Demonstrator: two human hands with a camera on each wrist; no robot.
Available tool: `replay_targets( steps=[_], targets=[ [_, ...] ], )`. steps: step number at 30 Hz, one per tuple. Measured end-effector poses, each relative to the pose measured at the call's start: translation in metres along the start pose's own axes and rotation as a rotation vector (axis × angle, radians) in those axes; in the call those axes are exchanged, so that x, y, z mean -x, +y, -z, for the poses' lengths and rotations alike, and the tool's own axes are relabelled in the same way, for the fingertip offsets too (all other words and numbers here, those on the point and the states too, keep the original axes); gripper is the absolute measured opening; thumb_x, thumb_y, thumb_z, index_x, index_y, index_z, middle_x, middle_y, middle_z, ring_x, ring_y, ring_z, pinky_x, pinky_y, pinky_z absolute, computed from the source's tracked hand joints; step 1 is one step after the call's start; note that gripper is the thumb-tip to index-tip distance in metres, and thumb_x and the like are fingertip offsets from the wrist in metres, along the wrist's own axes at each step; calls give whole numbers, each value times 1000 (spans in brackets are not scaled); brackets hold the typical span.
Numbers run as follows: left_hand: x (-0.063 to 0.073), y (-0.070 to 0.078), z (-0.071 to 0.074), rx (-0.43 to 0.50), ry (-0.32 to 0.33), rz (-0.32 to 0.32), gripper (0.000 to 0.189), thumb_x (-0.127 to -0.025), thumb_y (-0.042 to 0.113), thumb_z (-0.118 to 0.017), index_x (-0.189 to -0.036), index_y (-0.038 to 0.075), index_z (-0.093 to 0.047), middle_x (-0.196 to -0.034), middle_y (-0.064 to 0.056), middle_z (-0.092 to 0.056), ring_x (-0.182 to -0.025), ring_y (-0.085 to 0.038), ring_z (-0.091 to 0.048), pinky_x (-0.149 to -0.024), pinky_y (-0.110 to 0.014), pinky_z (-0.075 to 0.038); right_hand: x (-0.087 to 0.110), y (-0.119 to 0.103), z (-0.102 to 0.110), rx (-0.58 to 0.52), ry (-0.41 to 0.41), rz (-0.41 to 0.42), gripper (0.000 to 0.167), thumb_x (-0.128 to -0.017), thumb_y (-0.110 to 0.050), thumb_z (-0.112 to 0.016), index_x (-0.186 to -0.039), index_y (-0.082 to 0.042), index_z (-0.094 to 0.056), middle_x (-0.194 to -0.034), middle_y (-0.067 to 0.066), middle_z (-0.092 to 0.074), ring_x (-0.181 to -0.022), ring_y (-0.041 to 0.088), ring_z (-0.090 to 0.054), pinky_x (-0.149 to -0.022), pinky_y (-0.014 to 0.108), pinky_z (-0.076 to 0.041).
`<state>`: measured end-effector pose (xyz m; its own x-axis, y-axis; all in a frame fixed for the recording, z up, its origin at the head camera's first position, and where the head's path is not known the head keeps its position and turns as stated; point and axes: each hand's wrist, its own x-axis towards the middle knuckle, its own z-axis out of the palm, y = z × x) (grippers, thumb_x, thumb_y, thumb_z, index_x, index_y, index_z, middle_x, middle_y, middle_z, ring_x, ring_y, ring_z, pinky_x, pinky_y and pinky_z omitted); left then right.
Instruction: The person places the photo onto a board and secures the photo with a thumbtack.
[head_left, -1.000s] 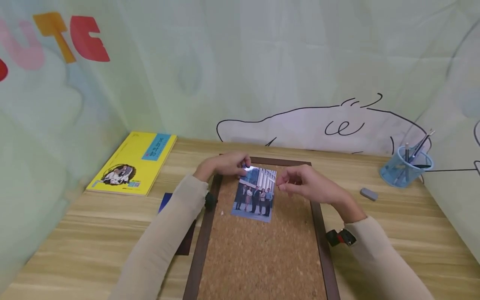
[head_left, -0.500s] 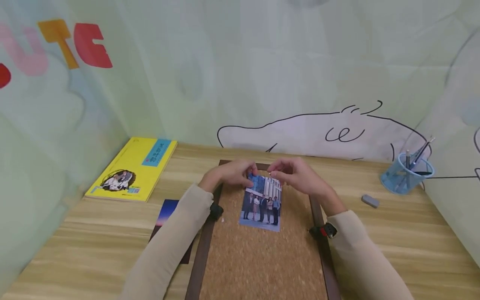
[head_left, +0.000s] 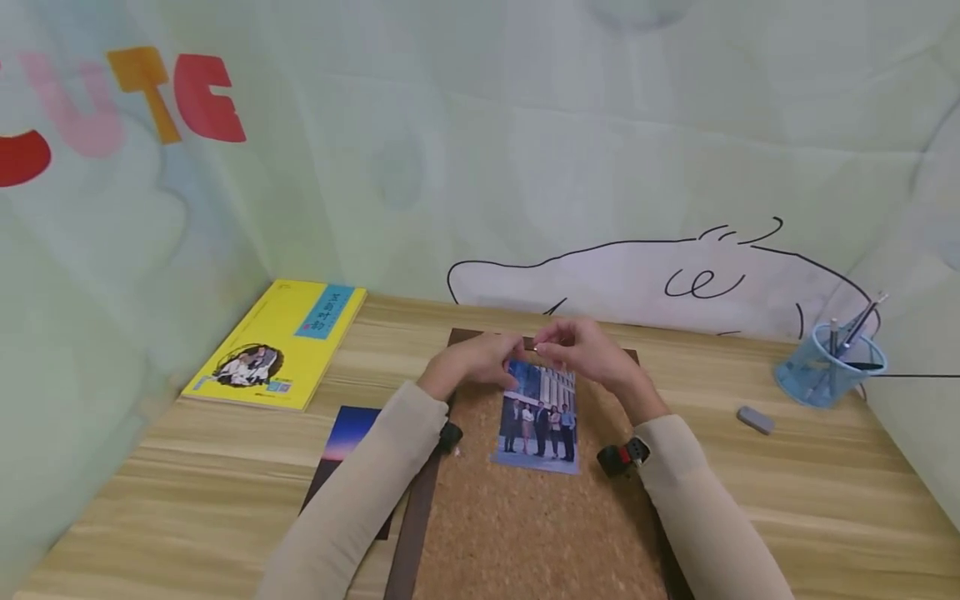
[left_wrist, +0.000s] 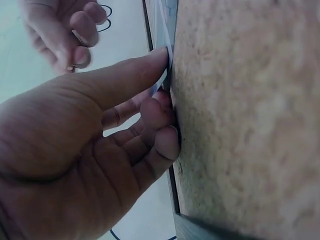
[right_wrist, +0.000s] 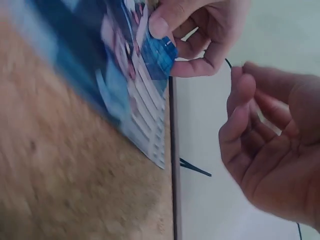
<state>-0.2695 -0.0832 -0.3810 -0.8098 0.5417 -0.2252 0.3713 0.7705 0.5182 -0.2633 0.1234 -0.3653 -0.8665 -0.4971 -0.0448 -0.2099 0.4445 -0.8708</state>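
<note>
A glossy group photo (head_left: pixel 537 421) lies near the far end of a brown-framed cork board (head_left: pixel 536 533). My left hand (head_left: pixel 480 362) pinches its upper left corner between thumb and fingers; the left wrist view shows that thumb (left_wrist: pixel 145 67) on the photo's edge. Just above the photo's top edge, my right hand (head_left: pixel 588 354) pinches a tiny pushpin (head_left: pixel 536 348), mostly covered by the fingertips. In the right wrist view the right hand (right_wrist: pixel 270 135) is apart from the photo (right_wrist: pixel 135 95). A small white pin (head_left: pixel 457 451) sits by the board's left side.
A second photo of a dusk sky (head_left: pixel 352 433) lies left of the board, partly under the left sleeve. Beyond it is a yellow book (head_left: pixel 277 346). On the right are a grey eraser (head_left: pixel 755 420) and a blue mesh pen cup (head_left: pixel 828 367). Fabric walls close off the back.
My left hand has slid the photo rightwards on the board. The right hand has moved from the photo's right side to above its top edge, close to the left hand.
</note>
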Motion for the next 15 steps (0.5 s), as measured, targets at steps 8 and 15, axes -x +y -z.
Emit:
replay_targets(
  steps=[8, 15],
  targets=[
    [-1, 2, 1, -36, 14, 16, 37, -87, 18, -80, -114, 7, -56, -91, -4, -58, -82, -17, -53, -73, -29, -44, -4, 4, -3, -22, 89, -242, 14, -99, -12, -63, -107, -1, -67, -94, 8, -61, -84, 21, -55, -74, 33, -46],
    [1, 3, 0, 6, 13, 49, 37, -88, 17, -79, -115, 8, -57, -95, -4, -59, -85, -18, -54, -74, -31, -45, -5, 10, -5, -31, 65, -356, 13, -97, -13, -67, -105, -3, -71, -99, 9, -63, -89, 22, -55, -75, 31, -43]
  ],
)
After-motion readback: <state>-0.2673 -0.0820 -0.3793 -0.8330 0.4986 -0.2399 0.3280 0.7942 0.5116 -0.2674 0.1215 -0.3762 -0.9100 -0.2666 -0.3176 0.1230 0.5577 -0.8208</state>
